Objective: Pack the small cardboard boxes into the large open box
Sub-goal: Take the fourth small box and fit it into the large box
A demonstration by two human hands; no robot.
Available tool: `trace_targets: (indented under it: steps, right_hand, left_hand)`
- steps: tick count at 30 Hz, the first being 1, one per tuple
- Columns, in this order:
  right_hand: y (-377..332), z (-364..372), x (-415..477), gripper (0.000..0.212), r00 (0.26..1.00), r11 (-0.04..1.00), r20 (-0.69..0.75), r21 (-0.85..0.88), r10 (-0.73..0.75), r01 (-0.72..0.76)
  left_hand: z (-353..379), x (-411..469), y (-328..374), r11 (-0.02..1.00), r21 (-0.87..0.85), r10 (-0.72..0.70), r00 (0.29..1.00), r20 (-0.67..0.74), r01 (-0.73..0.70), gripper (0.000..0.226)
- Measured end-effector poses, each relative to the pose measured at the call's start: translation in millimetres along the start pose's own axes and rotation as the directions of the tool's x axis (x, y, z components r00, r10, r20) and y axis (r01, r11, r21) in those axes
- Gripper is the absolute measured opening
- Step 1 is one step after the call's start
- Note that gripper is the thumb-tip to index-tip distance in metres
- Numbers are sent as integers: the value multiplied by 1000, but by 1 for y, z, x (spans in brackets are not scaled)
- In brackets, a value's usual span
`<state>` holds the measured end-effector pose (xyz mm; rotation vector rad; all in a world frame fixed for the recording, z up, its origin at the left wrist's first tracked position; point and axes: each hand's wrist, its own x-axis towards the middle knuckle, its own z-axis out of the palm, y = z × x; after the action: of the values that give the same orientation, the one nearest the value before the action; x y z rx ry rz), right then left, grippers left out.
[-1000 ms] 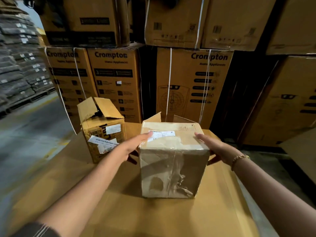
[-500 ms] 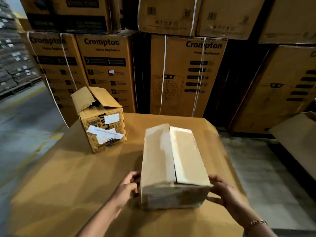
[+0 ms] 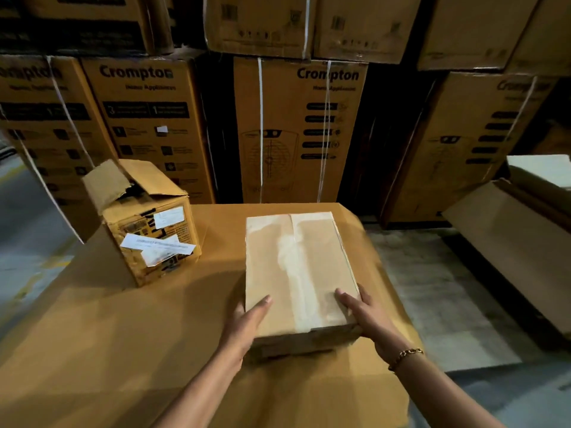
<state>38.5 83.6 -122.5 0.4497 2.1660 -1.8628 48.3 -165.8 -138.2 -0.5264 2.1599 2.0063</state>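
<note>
1. The large carton (image 3: 506, 236) at the right, probably the open box to fill though its mouth is cut off, sits well apart from the surface (image 3: 92, 335).
2. The taped box (image 3: 296, 267), on end a second ago, now lies flat on the surface, drawn toward the person.
3. A second small box (image 3: 148, 223) waits at the back left, one flap up.
4. The left hand (image 3: 244, 322) and right hand (image 3: 364, 313) clamp the taped box's near corners, fingers (image 3: 344, 300) wrapped over its edges; it looks ready to lift and carry right.

Glossy clear tape sheathes the cardboard box (image 3: 296, 273); the matt brown cardboard surface (image 3: 123, 350) beneath looks smooth.
</note>
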Motion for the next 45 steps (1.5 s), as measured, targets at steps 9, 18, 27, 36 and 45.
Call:
trace_targets:
  steps: [9, 18, 27, 36, 45]
  right_hand:
    - [-32, -121, -29, 56, 938, 937, -154, 120, -309, 328]
    - [-55, -318, -45, 63, 813, 839, -301, 68, -499, 540]
    - [-71, -503, -58, 67, 669, 781, -456, -102, -587, 616]
    - [-117, -663, -37, 75, 494, 675, -520, -242, -697, 697]
    - [-139, -789, 3, 76, 454, 637, -533, -226, -714, 737]
  left_hand:
    - [111, -10, 50, 944, 8, 329, 943, 50, -330, 76]
    - [295, -30, 127, 847, -138, 531, 826, 189, -513, 65]
    - [474, -60, 180, 798, -324, 597, 740, 310, -509, 86]
    - [647, -48, 252, 690, -321, 724, 617, 309, -649, 82]
    - [768, -35, 310, 638, -349, 767, 526, 368, -687, 94]
